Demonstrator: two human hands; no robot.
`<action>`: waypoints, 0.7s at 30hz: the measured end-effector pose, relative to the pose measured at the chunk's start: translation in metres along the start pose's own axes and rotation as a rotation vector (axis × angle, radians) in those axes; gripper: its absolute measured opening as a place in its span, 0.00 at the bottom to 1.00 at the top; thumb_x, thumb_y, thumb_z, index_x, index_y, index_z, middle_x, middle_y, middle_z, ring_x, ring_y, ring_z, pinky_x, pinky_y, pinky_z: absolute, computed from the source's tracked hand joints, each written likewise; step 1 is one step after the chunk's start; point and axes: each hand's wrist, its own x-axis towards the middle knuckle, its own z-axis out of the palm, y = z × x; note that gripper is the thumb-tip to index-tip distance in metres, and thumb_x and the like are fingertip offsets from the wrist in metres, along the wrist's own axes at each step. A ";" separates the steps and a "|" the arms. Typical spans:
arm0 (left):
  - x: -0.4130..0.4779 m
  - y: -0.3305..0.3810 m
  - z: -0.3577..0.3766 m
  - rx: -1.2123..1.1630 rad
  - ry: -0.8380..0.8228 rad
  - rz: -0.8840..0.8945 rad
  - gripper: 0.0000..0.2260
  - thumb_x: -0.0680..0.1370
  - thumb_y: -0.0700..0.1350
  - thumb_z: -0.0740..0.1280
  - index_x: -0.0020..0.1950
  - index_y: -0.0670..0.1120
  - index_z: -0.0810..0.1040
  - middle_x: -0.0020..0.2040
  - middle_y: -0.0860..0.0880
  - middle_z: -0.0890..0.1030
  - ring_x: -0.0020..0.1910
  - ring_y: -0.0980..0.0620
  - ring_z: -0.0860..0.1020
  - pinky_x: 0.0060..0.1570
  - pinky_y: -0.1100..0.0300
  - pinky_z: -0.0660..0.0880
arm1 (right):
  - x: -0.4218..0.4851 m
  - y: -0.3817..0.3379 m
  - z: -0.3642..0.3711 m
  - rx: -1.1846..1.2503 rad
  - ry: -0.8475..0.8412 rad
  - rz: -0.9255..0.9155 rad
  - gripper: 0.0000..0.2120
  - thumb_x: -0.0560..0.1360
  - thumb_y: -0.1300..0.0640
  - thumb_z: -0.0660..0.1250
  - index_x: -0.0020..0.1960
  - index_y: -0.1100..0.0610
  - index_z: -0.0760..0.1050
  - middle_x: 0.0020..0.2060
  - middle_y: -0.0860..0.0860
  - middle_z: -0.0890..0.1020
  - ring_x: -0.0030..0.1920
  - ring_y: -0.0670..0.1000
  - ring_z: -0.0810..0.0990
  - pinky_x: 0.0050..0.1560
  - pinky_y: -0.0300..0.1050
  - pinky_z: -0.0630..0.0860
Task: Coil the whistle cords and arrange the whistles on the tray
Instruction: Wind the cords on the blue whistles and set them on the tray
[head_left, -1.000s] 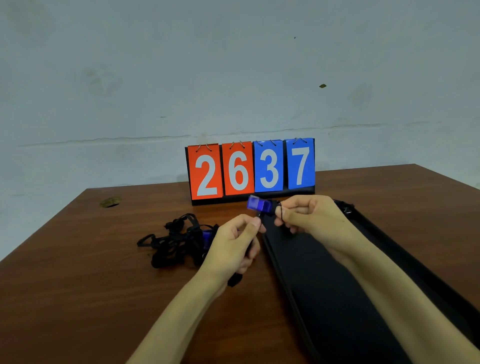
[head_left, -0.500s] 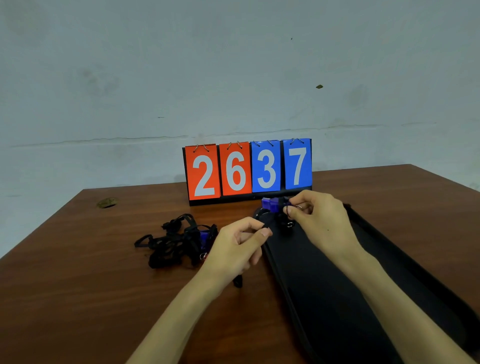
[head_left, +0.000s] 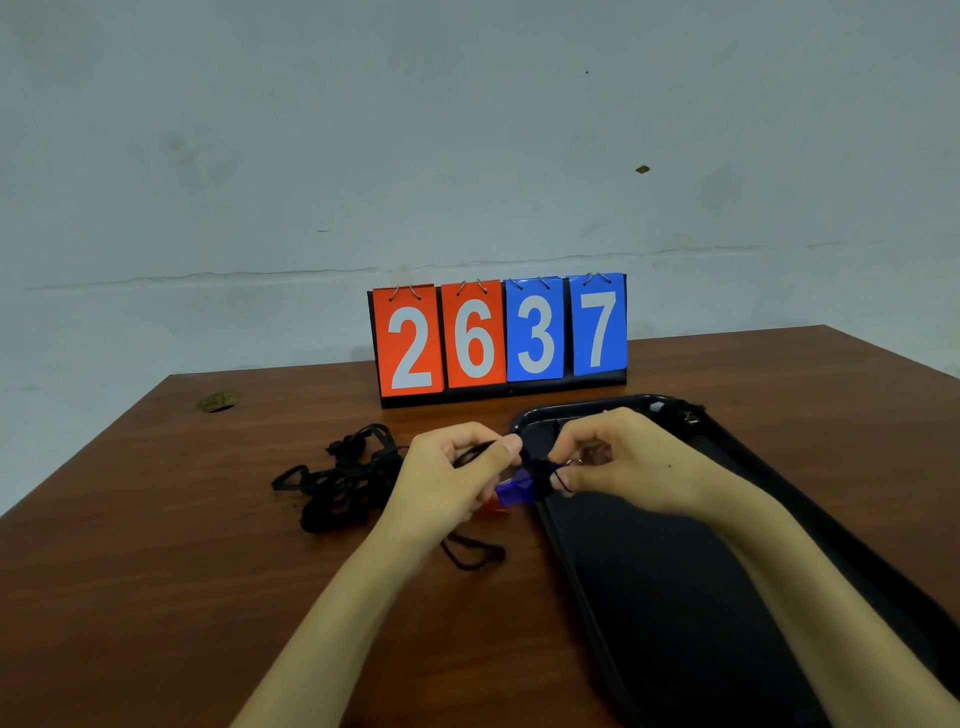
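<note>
Both hands meet just over the near-left edge of the black tray (head_left: 675, 623), working on 1 blue whistle (head_left: 511, 491). The right hand (head_left: 618, 462) has its thumb and fingers pressed together on the whistle's dark end, where a small metal ring (head_left: 574, 462) shows. The left hand (head_left: 449, 478) pinches the black cord (head_left: 470, 456) between thumb and forefinger, and a loose loop of cord (head_left: 470, 553) trails onto the table (head_left: 156, 571) below the wrist. A sliver of something orange-red peeks out under the left hand; what it is cannot be told.

Judging by how things lie, the work is at an early stage — the cord in hand is only partly wound, with slack left on the wood. To the left sits a tangled pile of black cords (head_left: 337, 483), none of them coiled; how many whistles it hides is unclear. The tray's visible surface looks bare, except for something small and dark at its far right corner (head_left: 680, 413), too indistinct to name. A scoreboard (head_left: 498, 338) reading 2637 stands at the far side of the table.
</note>
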 end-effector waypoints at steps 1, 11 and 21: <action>0.000 0.000 -0.001 -0.010 0.008 -0.006 0.09 0.76 0.47 0.66 0.40 0.44 0.81 0.24 0.49 0.71 0.20 0.58 0.65 0.21 0.68 0.62 | -0.001 -0.001 -0.002 0.054 -0.020 -0.022 0.04 0.73 0.58 0.69 0.43 0.49 0.78 0.39 0.47 0.82 0.43 0.42 0.80 0.49 0.43 0.79; -0.001 0.001 0.007 -0.161 -0.054 -0.096 0.14 0.77 0.50 0.62 0.35 0.46 0.79 0.26 0.48 0.72 0.20 0.56 0.63 0.21 0.64 0.57 | -0.008 -0.014 -0.008 0.392 0.026 -0.105 0.04 0.74 0.62 0.66 0.42 0.54 0.78 0.36 0.47 0.83 0.43 0.42 0.81 0.45 0.33 0.76; -0.003 -0.008 0.022 -0.068 -0.062 -0.124 0.10 0.81 0.48 0.56 0.52 0.44 0.73 0.25 0.50 0.71 0.18 0.58 0.62 0.19 0.67 0.58 | 0.001 -0.007 0.002 0.337 0.359 0.098 0.03 0.74 0.60 0.68 0.44 0.53 0.79 0.36 0.47 0.84 0.38 0.40 0.80 0.44 0.35 0.74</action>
